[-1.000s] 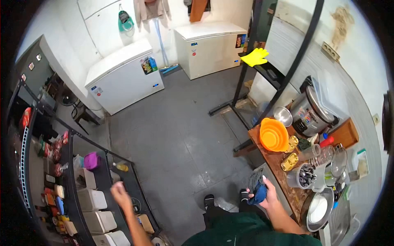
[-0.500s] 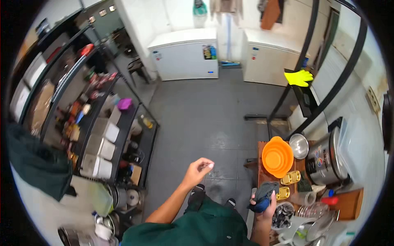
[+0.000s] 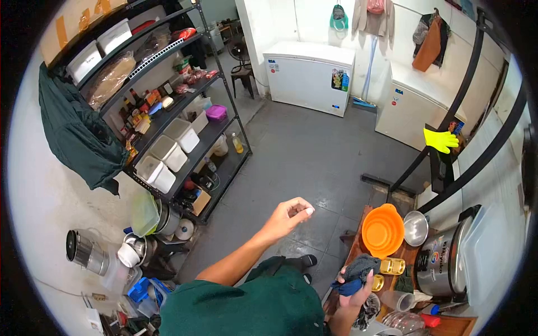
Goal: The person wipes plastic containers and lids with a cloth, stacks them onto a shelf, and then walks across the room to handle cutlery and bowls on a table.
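My left hand (image 3: 288, 217) is held out over the floor, its fingers curled in toward the thumb in a loose closed shape. Nothing shows between them. By the wooden table's near side, my right hand (image 3: 361, 291) grips a bunched dark grey and blue cloth (image 3: 360, 270). Two gold-lidded jars (image 3: 392, 266) stand just beside the cloth. An orange colander-like basin (image 3: 383, 231) sits farther back on the table, with a metal bowl (image 3: 415, 228) against its right side.
A large steel pot (image 3: 443, 260) stands at the table's right. Clear containers (image 3: 397, 301) crowd its near end. A black shelf rack (image 3: 224, 162) lines the left side. Two white chest freezers (image 3: 305, 78) stand at the back. A yellow glove (image 3: 441, 140) rests on a black metal frame.
The view has turned to the left, so the room has shifted right in the picture. My right hand keeps its hold on the cloth; my left hand stays curled.
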Available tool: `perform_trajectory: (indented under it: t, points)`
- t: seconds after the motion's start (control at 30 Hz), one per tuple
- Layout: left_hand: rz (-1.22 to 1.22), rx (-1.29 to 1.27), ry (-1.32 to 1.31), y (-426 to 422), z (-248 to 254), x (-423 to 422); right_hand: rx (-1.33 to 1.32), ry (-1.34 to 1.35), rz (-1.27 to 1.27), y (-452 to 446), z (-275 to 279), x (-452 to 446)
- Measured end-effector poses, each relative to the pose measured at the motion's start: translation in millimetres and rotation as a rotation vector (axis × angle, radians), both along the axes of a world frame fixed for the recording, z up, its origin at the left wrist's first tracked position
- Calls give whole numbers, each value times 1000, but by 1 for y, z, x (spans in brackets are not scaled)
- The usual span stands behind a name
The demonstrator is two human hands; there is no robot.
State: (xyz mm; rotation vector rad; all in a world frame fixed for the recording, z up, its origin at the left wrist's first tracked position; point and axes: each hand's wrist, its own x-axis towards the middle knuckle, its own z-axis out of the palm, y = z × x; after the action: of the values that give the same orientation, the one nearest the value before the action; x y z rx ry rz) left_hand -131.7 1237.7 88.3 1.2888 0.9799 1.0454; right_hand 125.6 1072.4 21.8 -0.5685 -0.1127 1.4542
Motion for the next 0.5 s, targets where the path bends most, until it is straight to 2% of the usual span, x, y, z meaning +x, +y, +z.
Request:
perform_trajectory:
  t: [0.23, 0.33, 0.4, 0.5]
  points:
    - [-151, -18, -59, 12, 14, 19, 10, -46, -46, 5, 2, 16]
    - [-546, 16, -162, 20, 32, 25, -11, -97, -69, 11, 11, 21]
    - [-838, 167, -231, 28, 42, 25, -28, -117, -72, 20, 13, 24]
    - [-1259, 127, -472, 28, 52, 27, -55, -126, -81, 34, 17, 24]
